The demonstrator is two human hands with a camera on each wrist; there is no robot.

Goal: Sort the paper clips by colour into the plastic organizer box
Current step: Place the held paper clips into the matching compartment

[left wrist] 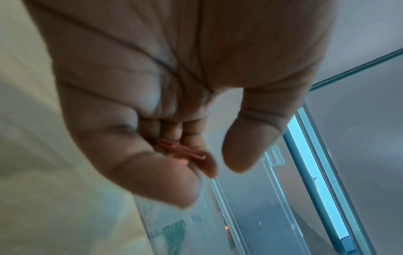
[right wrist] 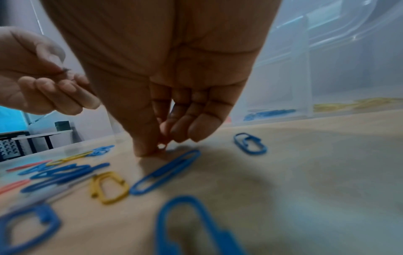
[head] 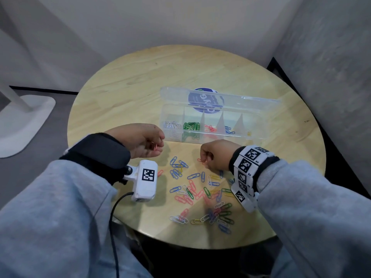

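A clear plastic organizer box stands open at the table's middle, its lid laid back. Its compartments hold, from left to right, white, green, red, blue and yellow clips. Loose paper clips of mixed colours lie scattered in front of it. My left hand hovers palm up beside the box's left end, fingers curled around a few red clips. My right hand reaches down to the table, thumb and forefinger pinching one red clip at the pile's far edge.
The round wooden table is bare behind and left of the box. Grey walls close in at the back and right. A white stand base sits on the floor at left. Blue clips and a yellow clip lie near my right fingertips.
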